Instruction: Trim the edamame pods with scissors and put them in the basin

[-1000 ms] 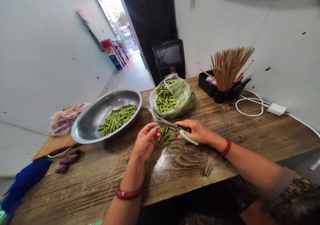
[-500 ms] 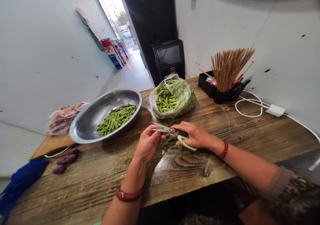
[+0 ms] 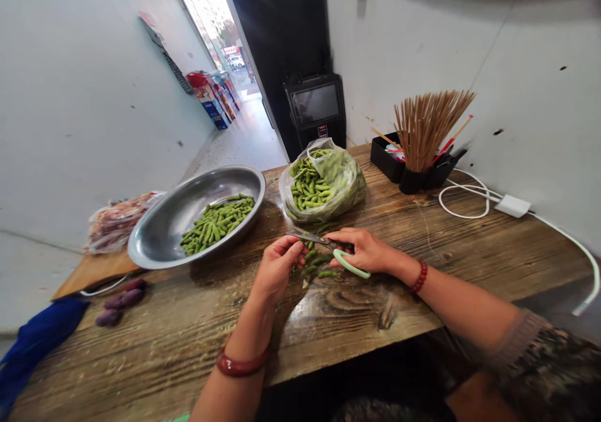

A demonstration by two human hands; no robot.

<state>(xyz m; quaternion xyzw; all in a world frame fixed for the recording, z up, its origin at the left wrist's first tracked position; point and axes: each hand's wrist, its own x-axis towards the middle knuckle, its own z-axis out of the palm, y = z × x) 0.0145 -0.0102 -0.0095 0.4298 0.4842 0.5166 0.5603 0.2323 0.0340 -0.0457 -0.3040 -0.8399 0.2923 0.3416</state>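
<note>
A: First entry, the fingers?

B: Left hand (image 3: 278,264): one, fingertips drawn together at the blade end of the scissors (image 3: 351,264); whatever may lie between them is hidden, so what they grip cannot be told. Right hand (image 3: 369,250): one, fingers curled about the pale-green handles, blades directed at the left fingertips.

A: Beneath and just beyond?

B: Loose pods (image 3: 328,274): green, a small scatter on the wooden table (image 3: 188,347), partly masked by the hands and blades.

A: Next ring outward?

B: Plastic bag (image 3: 350,190): one, translucent, mouth open, standing beyond the loose pods; bagged pods (image 3: 310,190), green, in bulk. Metal basin (image 3: 154,237): one, left of the bag; basin pods (image 3: 216,225), green, heaped to one side, much bare metal about them.

A: Progress, by that count?

B: Judged partway. The basin pods appear to be the finished share; the loose pods and the larger bagged stock, the share outstanding. Whether those in the basin have snipped ends is too small to tell.

A: Outer margin?

B: Right: thin brown sticks (image 3: 422,128), bundled upright in a black holder (image 3: 387,159). Left: purple items (image 3: 126,298), a small group; blue cloth (image 3: 42,334), one.
</note>
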